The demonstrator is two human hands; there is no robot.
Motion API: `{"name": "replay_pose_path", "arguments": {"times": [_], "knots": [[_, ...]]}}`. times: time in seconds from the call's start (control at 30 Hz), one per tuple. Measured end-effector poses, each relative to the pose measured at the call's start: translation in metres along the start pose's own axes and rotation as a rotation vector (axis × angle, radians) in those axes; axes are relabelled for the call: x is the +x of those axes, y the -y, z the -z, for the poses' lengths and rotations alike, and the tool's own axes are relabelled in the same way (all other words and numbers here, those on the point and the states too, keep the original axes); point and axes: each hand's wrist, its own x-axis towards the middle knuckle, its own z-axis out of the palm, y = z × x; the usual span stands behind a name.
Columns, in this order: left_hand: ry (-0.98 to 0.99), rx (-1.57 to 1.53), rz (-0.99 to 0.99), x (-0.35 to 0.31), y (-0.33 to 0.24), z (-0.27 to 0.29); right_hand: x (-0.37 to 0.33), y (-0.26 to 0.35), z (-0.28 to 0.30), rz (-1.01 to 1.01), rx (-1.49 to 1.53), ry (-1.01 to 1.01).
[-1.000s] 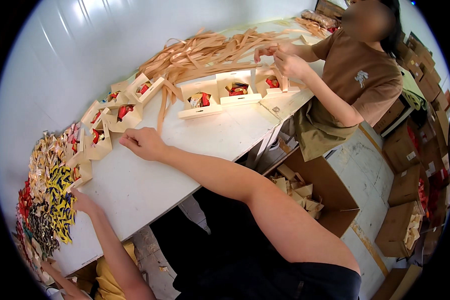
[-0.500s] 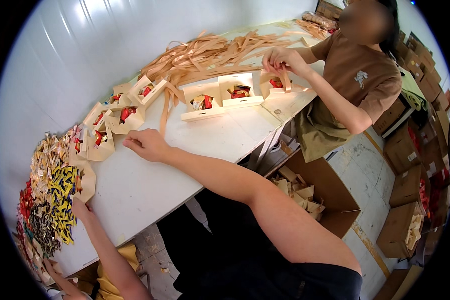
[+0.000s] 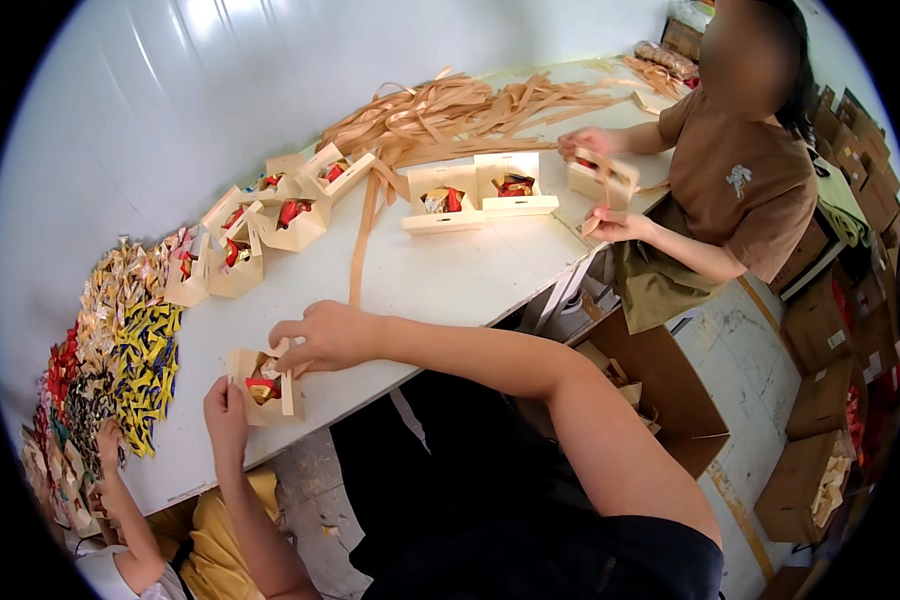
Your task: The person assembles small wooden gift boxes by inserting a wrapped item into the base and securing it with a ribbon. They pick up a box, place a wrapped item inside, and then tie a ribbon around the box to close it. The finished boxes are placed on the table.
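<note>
A small cream paper box (image 3: 289,398) with red and gold wrapped sweets (image 3: 263,388) inside stands open-topped near the table's front edge. My left hand (image 3: 226,408) is closed on its left side, thumb upward. From the right, my right hand (image 3: 328,338) reaches over the box with curled fingers at its upper right edge; the fingertips are partly hidden. Farther back on the left, several similar filled boxes (image 3: 235,275) stand in a cluster. Two more filled boxes, a left one (image 3: 440,222) and a right one (image 3: 521,206), stand side by side at the middle back.
Piles of wrapped sweets, yellow ones (image 3: 148,375) among them, cover the table's left end. Tan ribbons (image 3: 440,115) lie along the wall. A co-worker on the right holds a box (image 3: 602,180); another person's hand (image 3: 110,445) is at the sweets. Cardboard cartons (image 3: 815,380) line the right.
My left hand has brought a box rightward from beside the sweets toward the front edge. My right hand has moved down to it. The right co-worker has lifted a box.
</note>
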Motion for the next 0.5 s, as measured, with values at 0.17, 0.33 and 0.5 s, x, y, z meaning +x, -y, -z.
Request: {"name": "replay_pose_path", "arguments": {"times": [0.17, 0.33, 0.5], "knots": [[-0.163, 0.059, -0.273, -0.01, -0.06, -0.046, -0.024, 0.024, 0.017, -0.035, -0.025, 0.134], [-0.064, -0.172, -0.192, -0.027, -0.091, -0.08, -0.045, 0.048, 0.028, -0.155, 0.021, 0.029], [0.1, -0.238, -0.177, -0.041, -0.116, -0.087, -0.037, 0.058, 0.038, -0.364, 0.1, 0.007]]}}
